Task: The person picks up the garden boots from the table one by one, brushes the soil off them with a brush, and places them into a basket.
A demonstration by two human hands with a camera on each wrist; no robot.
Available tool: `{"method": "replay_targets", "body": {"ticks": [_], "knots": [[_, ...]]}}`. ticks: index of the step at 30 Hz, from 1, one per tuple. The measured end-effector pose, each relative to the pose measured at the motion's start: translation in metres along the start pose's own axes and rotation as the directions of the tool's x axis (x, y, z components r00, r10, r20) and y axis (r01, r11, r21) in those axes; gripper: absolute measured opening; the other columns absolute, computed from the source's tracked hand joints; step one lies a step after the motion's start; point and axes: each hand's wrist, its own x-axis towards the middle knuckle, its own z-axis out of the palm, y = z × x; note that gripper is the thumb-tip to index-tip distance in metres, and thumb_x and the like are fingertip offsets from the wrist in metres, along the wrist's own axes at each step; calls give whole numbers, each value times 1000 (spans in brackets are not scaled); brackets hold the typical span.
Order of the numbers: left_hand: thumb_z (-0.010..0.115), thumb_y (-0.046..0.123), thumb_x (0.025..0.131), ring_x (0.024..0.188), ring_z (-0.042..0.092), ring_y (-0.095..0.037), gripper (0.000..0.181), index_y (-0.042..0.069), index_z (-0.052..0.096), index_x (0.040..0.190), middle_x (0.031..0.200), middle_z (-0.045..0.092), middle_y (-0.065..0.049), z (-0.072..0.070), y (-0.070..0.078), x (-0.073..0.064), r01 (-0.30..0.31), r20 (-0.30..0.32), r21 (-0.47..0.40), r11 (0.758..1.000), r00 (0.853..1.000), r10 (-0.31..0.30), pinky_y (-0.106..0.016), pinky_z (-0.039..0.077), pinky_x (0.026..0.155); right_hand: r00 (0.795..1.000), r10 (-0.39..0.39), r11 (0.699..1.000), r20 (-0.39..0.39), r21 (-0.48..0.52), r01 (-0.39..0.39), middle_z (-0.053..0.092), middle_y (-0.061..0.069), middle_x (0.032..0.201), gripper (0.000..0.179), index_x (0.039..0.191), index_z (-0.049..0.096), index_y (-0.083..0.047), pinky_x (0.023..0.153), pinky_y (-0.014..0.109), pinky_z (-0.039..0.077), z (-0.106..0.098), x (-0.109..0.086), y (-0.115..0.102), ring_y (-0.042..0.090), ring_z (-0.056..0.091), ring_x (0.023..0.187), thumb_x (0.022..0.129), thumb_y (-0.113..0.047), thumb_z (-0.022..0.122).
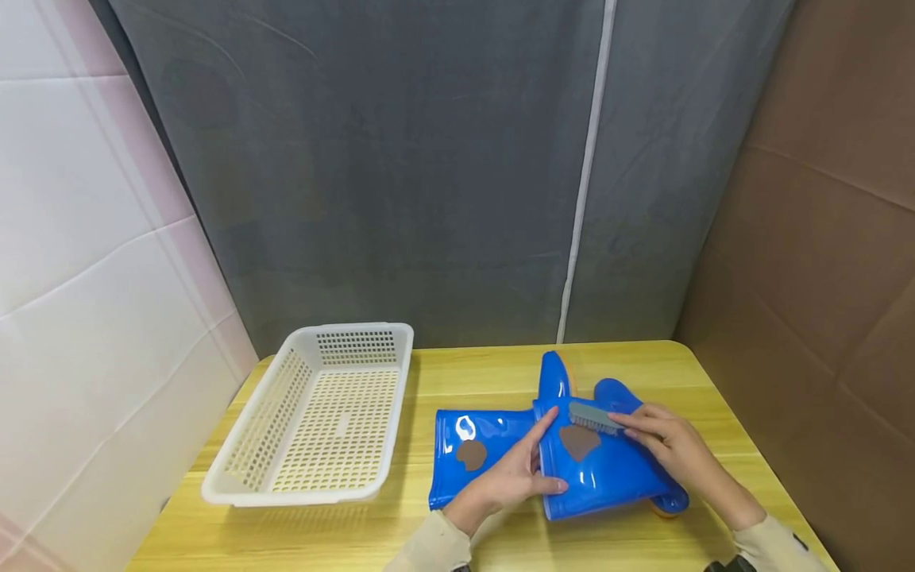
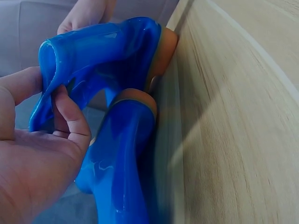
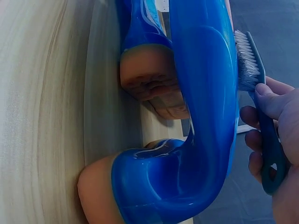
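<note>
A blue rubber boot (image 1: 615,470) with an orange sole lies on its side, and my left hand (image 1: 503,479) grips it by the cuff, thumb outside and fingers at the opening. My right hand (image 1: 670,442) holds a grey-green scrub brush (image 3: 271,135) by its handle. The white bristles (image 3: 247,60) are against the boot's shaft, at the upper edge of a brown patch (image 1: 579,442). Partly behind this boot lies a second blue boot (image 1: 500,429), its toe pointing to the back, with another brown patch (image 1: 472,455) on its shaft.
To the left on the wooden table (image 1: 329,548) stands a white perforated plastic basket (image 1: 307,499). Behind the table hangs a grey curtain (image 1: 400,199). A brown panel (image 1: 808,262) closes off the right side and a pale one (image 1: 93,238) the left.
</note>
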Motion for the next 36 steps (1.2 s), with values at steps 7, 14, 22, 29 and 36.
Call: {"method": "replay_targets", "body": {"ticks": [7, 14, 22, 29, 36], "knots": [[73, 12, 89, 147, 38, -36, 96, 50, 13, 154, 166, 21, -8, -1, -3, 2, 1, 7, -3, 1000, 1000, -1, -47, 43, 114, 1000, -23, 1000, -2, -6, 23, 64, -13, 91, 31, 122, 71, -30, 74, 19, 52, 0, -2, 2, -4, 53, 86, 95, -15, 64], [72, 8, 88, 145, 40, -34, 97, 47, 13, 155, 166, 21, -8, -1, -2, 3, -15, 16, -23, 1000, 1000, 15, -46, 43, 114, 998, -57, 998, -10, -2, 57, 66, -10, 90, 30, 121, 72, -29, 72, 20, 52, -1, -4, 1, -4, 53, 85, 95, -14, 64], [71, 9, 89, 147, 37, -34, 96, 45, 13, 156, 166, 19, -7, -2, -2, 3, -16, 19, -21, 1000, 1000, 16, -46, 42, 114, 996, -85, 996, -27, -12, 85, 66, -13, 92, 38, 118, 73, -30, 72, 20, 54, -1, -8, 0, -4, 55, 86, 89, -7, 70], [70, 12, 91, 148, 37, -32, 93, 45, 12, 156, 167, 17, -6, -2, -1, 3, -26, 20, -16, 1000, 999, 26, -44, 40, 116, 996, -86, 996, -16, -2, 86, 66, -16, 93, 39, 119, 73, -31, 74, 20, 56, -3, -14, -3, -4, 57, 87, 89, -6, 70], [70, 12, 91, 146, 40, -31, 93, 44, 12, 156, 167, 17, -8, -2, -1, 3, -34, 25, -32, 999, 999, 35, -43, 42, 115, 996, -88, 996, 4, 0, 88, 64, -19, 95, 42, 119, 73, -31, 75, 18, 56, -4, -20, -6, -5, 56, 88, 87, -4, 71]]}}
